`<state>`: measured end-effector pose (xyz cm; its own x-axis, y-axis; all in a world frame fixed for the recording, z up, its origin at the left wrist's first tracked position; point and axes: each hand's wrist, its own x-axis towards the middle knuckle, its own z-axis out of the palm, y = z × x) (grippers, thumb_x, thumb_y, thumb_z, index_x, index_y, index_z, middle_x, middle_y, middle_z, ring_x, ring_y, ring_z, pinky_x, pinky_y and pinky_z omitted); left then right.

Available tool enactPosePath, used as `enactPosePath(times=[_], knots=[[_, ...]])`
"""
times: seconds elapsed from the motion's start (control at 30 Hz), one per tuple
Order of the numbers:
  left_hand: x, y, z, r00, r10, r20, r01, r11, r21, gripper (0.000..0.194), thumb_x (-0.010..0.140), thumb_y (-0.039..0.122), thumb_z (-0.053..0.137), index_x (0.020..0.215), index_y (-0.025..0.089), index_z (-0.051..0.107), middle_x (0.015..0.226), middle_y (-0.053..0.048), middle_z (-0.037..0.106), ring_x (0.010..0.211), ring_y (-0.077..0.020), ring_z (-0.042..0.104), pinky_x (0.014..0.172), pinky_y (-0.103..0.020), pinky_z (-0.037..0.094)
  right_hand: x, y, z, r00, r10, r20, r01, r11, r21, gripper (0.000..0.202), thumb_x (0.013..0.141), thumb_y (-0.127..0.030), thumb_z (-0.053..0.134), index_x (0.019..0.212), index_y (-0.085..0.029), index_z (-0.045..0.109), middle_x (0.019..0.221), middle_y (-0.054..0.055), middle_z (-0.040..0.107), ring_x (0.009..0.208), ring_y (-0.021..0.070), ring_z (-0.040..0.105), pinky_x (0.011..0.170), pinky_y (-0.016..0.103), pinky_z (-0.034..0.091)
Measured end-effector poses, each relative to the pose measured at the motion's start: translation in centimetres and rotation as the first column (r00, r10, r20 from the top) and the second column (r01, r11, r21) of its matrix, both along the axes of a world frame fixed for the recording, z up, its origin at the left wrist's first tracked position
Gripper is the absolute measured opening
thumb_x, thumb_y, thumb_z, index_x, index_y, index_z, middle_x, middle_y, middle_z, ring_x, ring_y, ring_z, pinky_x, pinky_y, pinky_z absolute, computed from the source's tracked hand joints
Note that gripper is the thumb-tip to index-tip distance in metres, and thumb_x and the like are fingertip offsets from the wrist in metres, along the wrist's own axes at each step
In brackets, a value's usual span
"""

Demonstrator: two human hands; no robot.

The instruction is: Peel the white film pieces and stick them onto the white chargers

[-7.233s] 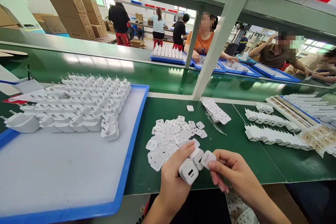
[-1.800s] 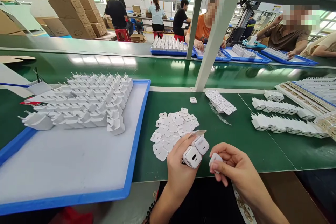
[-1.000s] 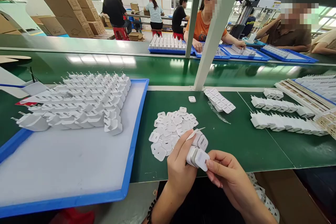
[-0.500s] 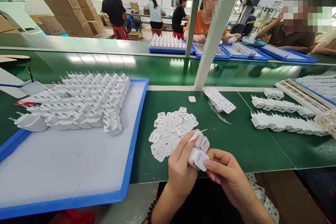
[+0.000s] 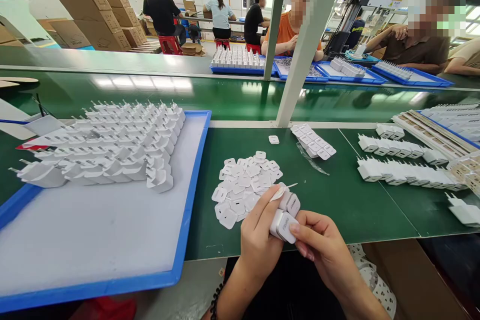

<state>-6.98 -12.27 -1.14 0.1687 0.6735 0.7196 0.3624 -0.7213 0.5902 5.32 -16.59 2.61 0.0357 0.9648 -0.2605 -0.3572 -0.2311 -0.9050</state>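
My left hand point(image 5: 258, 232) is wrapped round two white chargers point(image 5: 279, 222), held side by side with their printed end faces toward the right. A thin white pointed piece point(image 5: 279, 193) sticks out by its fingertips. The thumb of my right hand point(image 5: 318, 240) presses on the face of the nearer charger, its other fingers curled beneath; whether they grip anything else is hidden. Just beyond my left hand lies a pile of white square plates point(image 5: 243, 180) on the green table point(image 5: 337, 200).
At left, a blue-rimmed tray point(image 5: 191, 200) holds many white plugs point(image 5: 123, 145). White sheets of squares point(image 5: 313, 141) lie behind my hands. Rows of chargers point(image 5: 408, 172) stand at right. A metal post point(image 5: 300, 50) rises at the table's back; several people sit beyond.
A white plug has appeared at the table's right edge. My right thumb has shifted slightly on the charger's face. Across the table, the orange-clad person's hands have lifted. The view has shifted slightly.
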Motion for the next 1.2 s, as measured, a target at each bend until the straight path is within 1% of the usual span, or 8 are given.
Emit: enactPosePath(times=[0.23, 0.57, 0.63, 0.73, 0.83, 0.97, 1.07, 1.2], knots=[[0.0, 0.0, -0.1, 1.0, 0.002, 0.001, -0.002, 1.0, -0.026, 0.032, 0.09, 0.009, 0.052, 0.121, 0.014, 0.06, 0.126, -0.014, 0.063, 0.112, -0.0226, 0.064, 0.095, -0.035, 0.057, -0.3, 0.0, -0.3, 0.997, -0.013, 0.081, 0.011, 1.0, 0.024, 0.041, 0.076, -0.039, 0.073, 0.053, -0.019, 0.047, 0.042, -0.005, 0.045, 0.04, 0.006, 0.029, 0.042, 0.024, 0.017], [0.0, 0.0, -0.3, 1.0, 0.008, 0.017, -0.007, 0.998, -0.059, 0.036, 0.087, 0.006, 0.053, 0.12, 0.015, 0.062, 0.126, -0.012, 0.064, 0.112, -0.0221, 0.064, 0.098, -0.034, 0.055, -0.4, 0.2, 0.0, 0.98, -0.004, 0.197, 0.0, 1.0, 0.019, 0.042, 0.075, -0.041, 0.072, 0.052, -0.02, 0.044, 0.041, -0.006, 0.043, 0.039, 0.0063, 0.027, 0.042, 0.024, 0.018], [0.0, 0.1, -0.2, 0.999, 0.013, 0.036, -0.01, 0.996, -0.088, 0.037, 0.086, 0.005, 0.052, 0.12, 0.016, 0.062, 0.125, -0.012, 0.064, 0.113, -0.0217, 0.064, 0.099, -0.034, 0.054, -0.5, 0.3, -0.1, 0.967, -0.03, 0.254, 0.025, 0.999, 0.024, 0.047, 0.074, -0.042, 0.073, 0.049, -0.02, 0.04, 0.042, -0.006, 0.038, 0.041, 0.0066, 0.026, 0.043, 0.025, 0.018], [-0.1, 0.2, 0.0, 0.996, -0.003, 0.093, 0.019, 0.986, -0.167, 0.037, 0.084, 0.006, 0.054, 0.118, 0.018, 0.064, 0.123, -0.01, 0.066, 0.113, -0.022, 0.064, 0.098, -0.036, 0.055, -1.0, 0.3, -0.2, 0.944, -0.123, 0.307, 0.105, 0.992, 0.074, 0.052, 0.071, -0.041, 0.076, 0.048, -0.021, 0.034, 0.047, -0.007, 0.03, 0.048, 0.0082, 0.025, 0.047, 0.025, 0.021], [-0.2, 0.4, 0.1, 0.985, -0.025, 0.174, 0.07, 0.963, -0.259, 0.034, 0.081, 0.01, 0.061, 0.114, 0.019, 0.067, 0.12, -0.009, 0.068, 0.11, -0.0231, 0.065, 0.095, -0.038, 0.057, -1.7, 0.1, -0.5, 0.953, -0.156, 0.258, 0.132, 0.985, 0.108, 0.047, 0.071, -0.04, 0.077, 0.053, -0.02, 0.039, 0.055, -0.005, 0.035, 0.056, 0.0104, 0.03, 0.052, 0.024, 0.027], [-0.3, 0.4, 0.2, 0.967, -0.005, 0.254, 0.094, 0.936, -0.339, 0.033, 0.078, 0.013, 0.068, 0.11, 0.02, 0.068, 0.118, -0.009, 0.069, 0.108, -0.0248, 0.066, 0.093, -0.04, 0.057, -2.2, 0.0, -1.2, 0.975, -0.154, 0.162, 0.133, 0.982, 0.135, 0.042, 0.082, -0.045, 0.067, 0.057, -0.019, 0.047, 0.057, -0.004, 0.04, 0.056, 0.0113, 0.032, 0.053, 0.024, 0.029], [-0.3, 0.3, 0.3, 0.963, -0.006, 0.269, 0.108, 0.925, -0.365, 0.034, 0.077, 0.013, 0.069, 0.11, 0.021, 0.069, 0.117, -0.008, 0.07, 0.106, -0.0245, 0.067, 0.092, -0.039, 0.057, -2.1, -0.1, -1.5, 0.98, -0.14, 0.144, 0.121, 0.984, 0.133, 0.041, 0.087, -0.045, 0.062, 0.058, -0.018, 0.051, 0.056, -0.003, 0.043, 0.054, 0.0113, 0.034, 0.051, 0.025, 0.029], [-0.4, 0.3, 0.3, 0.96, -0.015, 0.278, 0.119, 0.925, -0.361, 0.037, 0.075, 0.012, 0.071, 0.111, 0.022, 0.069, 0.116, -0.008, 0.07, 0.106, -0.0237, 0.067, 0.092, -0.038, 0.057, -2.0, 0.0, -1.3, 0.985, -0.122, 0.123, 0.108, 0.987, 0.119, 0.04, 0.085, -0.044, 0.065, 0.057, -0.018, 0.053, 0.055, -0.002, 0.046, 0.052, 0.011, 0.036, 0.05, 0.025, 0.029]])
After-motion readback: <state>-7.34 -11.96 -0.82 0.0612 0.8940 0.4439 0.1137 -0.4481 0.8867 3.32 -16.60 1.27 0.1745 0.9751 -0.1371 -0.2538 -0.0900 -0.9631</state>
